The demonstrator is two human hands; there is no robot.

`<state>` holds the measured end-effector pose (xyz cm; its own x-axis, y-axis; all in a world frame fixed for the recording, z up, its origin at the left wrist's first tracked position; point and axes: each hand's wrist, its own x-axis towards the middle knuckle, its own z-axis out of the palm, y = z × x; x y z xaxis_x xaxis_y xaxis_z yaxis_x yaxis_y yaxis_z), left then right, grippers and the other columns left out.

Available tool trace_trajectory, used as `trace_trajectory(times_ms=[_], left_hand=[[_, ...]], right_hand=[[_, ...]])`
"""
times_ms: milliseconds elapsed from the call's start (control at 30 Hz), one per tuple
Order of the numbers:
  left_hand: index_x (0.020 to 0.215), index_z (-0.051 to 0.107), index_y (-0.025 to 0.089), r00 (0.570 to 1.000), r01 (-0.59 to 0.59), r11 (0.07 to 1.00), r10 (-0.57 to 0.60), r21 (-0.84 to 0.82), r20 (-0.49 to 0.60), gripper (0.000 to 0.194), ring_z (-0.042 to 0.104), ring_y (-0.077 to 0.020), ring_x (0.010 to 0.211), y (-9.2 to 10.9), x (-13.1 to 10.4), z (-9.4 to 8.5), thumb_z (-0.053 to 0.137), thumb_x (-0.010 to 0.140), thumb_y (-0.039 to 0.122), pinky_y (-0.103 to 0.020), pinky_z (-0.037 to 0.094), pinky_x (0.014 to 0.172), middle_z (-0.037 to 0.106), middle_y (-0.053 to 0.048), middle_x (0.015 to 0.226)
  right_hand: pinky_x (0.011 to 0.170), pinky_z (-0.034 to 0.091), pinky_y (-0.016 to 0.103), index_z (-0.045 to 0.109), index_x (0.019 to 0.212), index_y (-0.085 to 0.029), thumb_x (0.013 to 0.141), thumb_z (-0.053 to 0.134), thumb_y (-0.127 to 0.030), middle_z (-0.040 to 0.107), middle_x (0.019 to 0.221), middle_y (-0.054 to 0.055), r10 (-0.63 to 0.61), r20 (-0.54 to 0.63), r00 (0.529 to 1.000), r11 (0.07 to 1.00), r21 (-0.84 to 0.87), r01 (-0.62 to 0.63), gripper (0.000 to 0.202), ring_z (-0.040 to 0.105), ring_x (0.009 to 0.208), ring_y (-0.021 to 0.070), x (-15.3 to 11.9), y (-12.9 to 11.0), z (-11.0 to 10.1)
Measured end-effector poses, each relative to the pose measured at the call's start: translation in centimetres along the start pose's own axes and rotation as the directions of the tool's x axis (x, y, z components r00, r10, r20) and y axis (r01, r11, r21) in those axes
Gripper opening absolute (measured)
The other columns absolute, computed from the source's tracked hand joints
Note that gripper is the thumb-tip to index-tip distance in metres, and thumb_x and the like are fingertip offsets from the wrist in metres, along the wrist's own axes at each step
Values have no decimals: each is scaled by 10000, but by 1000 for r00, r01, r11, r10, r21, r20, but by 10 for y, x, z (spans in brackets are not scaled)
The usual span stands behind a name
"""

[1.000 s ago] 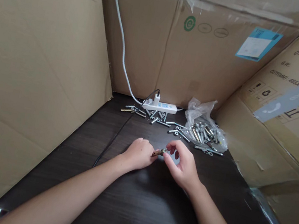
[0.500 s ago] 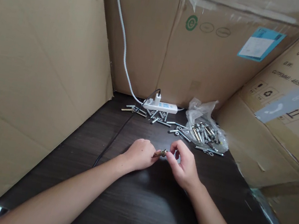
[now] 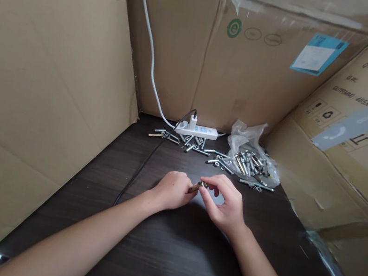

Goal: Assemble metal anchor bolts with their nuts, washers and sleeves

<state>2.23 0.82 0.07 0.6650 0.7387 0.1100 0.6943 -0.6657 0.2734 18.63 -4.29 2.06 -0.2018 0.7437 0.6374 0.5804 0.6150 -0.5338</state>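
My left hand (image 3: 175,190) is closed around one end of a brass-coloured expansion bolt (image 3: 194,188), above the dark table. The bolt lies nearly level and its nut end points right. On that end, the thumb and index finger of my right hand (image 3: 224,201) pinch the nut (image 3: 202,185). The other right fingers are curled behind. Part of the bolt is hidden inside my left fist.
Loose bolts, sleeves and washers (image 3: 196,147) lie along the back of the table (image 3: 150,255). A clear plastic bag (image 3: 246,132) of bolts stands at back right. Behind is a white power strip (image 3: 202,132) with a black cable (image 3: 141,168). Cardboard walls (image 3: 173,51) surround the table.
My right thumb and index finger have moved left and closed over the nut end of the bolt. My left hand keeps its hold, almost unmoved.
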Motion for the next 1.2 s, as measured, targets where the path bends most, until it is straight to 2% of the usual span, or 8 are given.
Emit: trace_trajectory(times_ms=[100, 233, 333, 433, 500, 733, 1033, 1200], left_hand=[[676, 684, 169, 1000, -28, 1000, 27, 15, 12, 456, 621, -203, 676, 1, 1, 0, 365, 908, 397, -282, 400, 608, 661, -77, 671], [676, 678, 162, 998, -43, 999, 42, 16, 37, 407, 621, -212, 697, 0, 1, 1, 410, 885, 387, -281, 400, 610, 663, -82, 685], [637, 657, 169, 999, -17, 1000, 17, -10, 30, 409, 609, -200, 643, -1, 1, 2, 414, 879, 392, -276, 370, 581, 651, -65, 647], [615, 641, 175, 1000, -11, 1000, 11, -30, 5, 410, 600, -185, 620, -3, 1, 5, 400, 884, 370, -272, 334, 564, 647, -54, 628], [612, 637, 176, 1000, -22, 999, 22, -32, 0, 415, 602, -180, 632, -4, 1, 6, 390, 888, 362, -271, 319, 564, 654, -56, 640], [604, 628, 174, 999, -27, 997, 30, -73, 38, 441, 591, -170, 625, -6, 1, 9, 372, 897, 382, -267, 302, 566, 658, -55, 643], [602, 630, 165, 997, -68, 994, 70, -86, 30, 395, 581, -171, 600, -1, 1, 2, 414, 870, 359, -263, 305, 545, 638, -56, 630], [609, 638, 170, 998, -59, 993, 62, -100, 20, 386, 597, -168, 622, -3, 1, 7, 418, 875, 341, -261, 326, 565, 659, -53, 650]], right_hand=[[568, 425, 274, 570, 839, -193, 797, 627, -214, 548, 706, 15, 7, -38, 999, 1000, -10, -7, 74, 505, 638, 143, 0, 2, 2], [539, 385, 264, 485, 747, -202, 765, 657, -283, 482, 690, -3, 36, -23, 999, 999, -20, -37, 191, 456, 621, 133, -1, 5, 2], [564, 407, 277, 527, 896, -189, 784, 585, -253, 509, 787, 22, 52, -24, 998, 998, 47, -51, 141, 471, 662, 144, -3, 5, 0], [602, 437, 292, 555, 1097, -188, 800, 496, -155, 544, 907, 53, 24, -18, 1000, 992, 124, -22, 305, 505, 713, 153, -5, 4, -1], [617, 447, 292, 573, 1133, -204, 798, 486, -103, 556, 935, 54, 0, -1, 1000, 991, 131, 0, 361, 521, 724, 151, -6, 2, -1], [595, 443, 282, 609, 1039, -196, 796, 516, -69, 578, 891, 52, 5, 12, 1000, 995, 103, -7, 290, 526, 700, 145, -4, -1, 0], [546, 386, 269, 523, 814, -190, 757, 615, -163, 508, 742, 10, 49, 6, 999, 997, 67, -50, 112, 459, 636, 132, -3, 1, 2], [591, 425, 288, 552, 1082, -189, 793, 514, -131, 540, 871, 45, 27, 31, 999, 988, 149, -31, 297, 498, 706, 150, -5, 4, 1]])
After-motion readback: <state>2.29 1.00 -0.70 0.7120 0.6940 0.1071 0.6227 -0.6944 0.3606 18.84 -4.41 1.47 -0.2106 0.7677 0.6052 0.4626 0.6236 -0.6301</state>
